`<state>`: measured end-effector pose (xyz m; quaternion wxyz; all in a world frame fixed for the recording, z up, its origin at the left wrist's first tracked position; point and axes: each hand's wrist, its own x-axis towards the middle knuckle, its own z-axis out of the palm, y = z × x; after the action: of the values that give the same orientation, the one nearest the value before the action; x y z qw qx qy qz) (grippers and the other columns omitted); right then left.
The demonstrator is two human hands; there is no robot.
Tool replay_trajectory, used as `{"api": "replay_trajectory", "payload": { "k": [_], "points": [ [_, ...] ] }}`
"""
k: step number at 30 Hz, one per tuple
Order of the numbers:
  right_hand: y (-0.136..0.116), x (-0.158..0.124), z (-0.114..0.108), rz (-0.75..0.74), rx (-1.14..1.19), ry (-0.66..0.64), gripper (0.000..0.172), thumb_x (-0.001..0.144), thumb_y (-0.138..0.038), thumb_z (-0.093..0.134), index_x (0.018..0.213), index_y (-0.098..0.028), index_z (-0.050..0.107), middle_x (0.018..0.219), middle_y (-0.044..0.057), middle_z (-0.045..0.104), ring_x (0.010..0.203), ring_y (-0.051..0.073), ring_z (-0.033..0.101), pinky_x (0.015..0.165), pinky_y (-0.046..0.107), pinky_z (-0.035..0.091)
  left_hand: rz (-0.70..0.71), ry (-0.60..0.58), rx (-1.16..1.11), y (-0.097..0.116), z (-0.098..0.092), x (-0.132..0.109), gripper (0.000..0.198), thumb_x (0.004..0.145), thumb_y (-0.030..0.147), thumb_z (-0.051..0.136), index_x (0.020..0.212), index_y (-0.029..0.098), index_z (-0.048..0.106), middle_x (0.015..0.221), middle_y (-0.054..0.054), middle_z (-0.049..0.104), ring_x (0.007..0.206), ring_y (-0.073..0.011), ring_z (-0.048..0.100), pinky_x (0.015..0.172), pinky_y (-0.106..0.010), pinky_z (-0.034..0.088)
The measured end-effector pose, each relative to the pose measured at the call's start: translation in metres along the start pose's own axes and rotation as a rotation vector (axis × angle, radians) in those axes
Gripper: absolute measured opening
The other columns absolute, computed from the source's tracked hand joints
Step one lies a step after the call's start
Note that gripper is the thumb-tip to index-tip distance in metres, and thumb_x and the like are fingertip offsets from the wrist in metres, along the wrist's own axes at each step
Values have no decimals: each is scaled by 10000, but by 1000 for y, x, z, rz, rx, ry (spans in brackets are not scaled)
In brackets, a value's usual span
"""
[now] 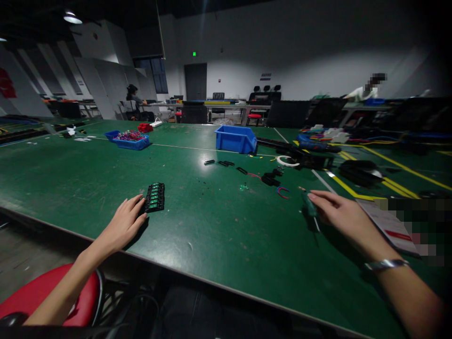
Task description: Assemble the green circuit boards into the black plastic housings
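Observation:
My left hand (123, 223) lies on the green table (212, 226) with its fingers stretched out. Its fingertips touch the left edge of a row of black plastic housings (154, 197) with small green circuit boards in them. Farther right, my right hand (335, 214) pinches a screwdriver (310, 207) by its green handle, between thumb and fingers. The thin metal shaft points down toward the table. Just left of that hand is a short piece of red and blue wire (282, 192). Small green pieces (244, 187) are scattered nearby.
A blue bin (236, 139) stands mid-table. A blue tray (132, 142) of coloured small parts is at the left. Black strips (226, 163), a power drill (314, 141) and a white ring (287, 161) lie beyond my hands. A red stool (84, 296) is below.

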<state>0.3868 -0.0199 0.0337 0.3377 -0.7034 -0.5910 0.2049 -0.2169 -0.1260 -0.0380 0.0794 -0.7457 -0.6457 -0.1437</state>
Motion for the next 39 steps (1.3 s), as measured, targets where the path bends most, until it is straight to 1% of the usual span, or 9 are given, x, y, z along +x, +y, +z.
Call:
{"api": "replay_trajectory", "payload": {
  "k": [3,8,12,17,23,27,34,39],
  "points": [
    [-1,0,-1,-10,1,-6,603,766,-670,627,1143,-211,734,652,20,626,546,178,505,508,291,336,-11,9,-20,-1,-1,3,587,1015,451,337,1508,133,371,1589,-157,332,1470,-302,319,1230,-539,225],
    [4,2,0,3,-10,-11,594,776,-666,631,1162,-226,729,662,16,643,557,176,517,516,290,349,-27,0,-31,-2,0,10,586,1019,463,318,1499,133,384,1592,-151,325,1471,-300,317,1236,-534,211],
    [11,7,2,-19,4,-14,577,782,-663,636,1157,-235,728,721,18,674,582,178,548,537,294,383,-24,-13,-43,-5,1,10,587,1022,464,310,1507,140,376,1605,-142,304,1481,-291,300,1242,-526,202],
    [17,11,4,-35,-2,-10,612,785,-675,629,1174,-212,725,682,25,654,549,171,531,510,287,369,-14,-15,-41,-7,3,10,585,1020,468,318,1506,149,384,1608,-134,300,1475,-297,307,1240,-527,212],
    [10,6,2,3,24,-15,582,785,-653,639,1166,-221,723,737,36,684,586,178,561,540,294,393,-19,-19,-45,-5,2,10,603,1023,483,299,1503,128,384,1605,-146,301,1479,-299,301,1243,-520,211],
    [4,2,0,25,-2,-10,554,792,-649,632,1156,-243,726,707,21,668,586,173,552,541,293,379,-29,-18,-55,-5,1,10,600,1017,479,318,1500,130,394,1602,-141,308,1477,-298,304,1246,-502,211],
    [9,5,0,20,0,-7,554,794,-672,627,1156,-265,724,712,14,671,586,174,553,550,303,383,-12,-2,-76,-6,0,11,588,1009,470,352,1492,140,409,1594,-144,325,1457,-315,334,1230,-517,241],
    [10,6,0,20,-38,-6,555,803,-665,621,1162,-255,725,684,17,662,572,176,550,550,307,376,-20,-1,-89,-3,0,10,592,1007,489,348,1483,142,415,1586,-152,330,1453,-321,333,1220,-527,257]
  ]
}}
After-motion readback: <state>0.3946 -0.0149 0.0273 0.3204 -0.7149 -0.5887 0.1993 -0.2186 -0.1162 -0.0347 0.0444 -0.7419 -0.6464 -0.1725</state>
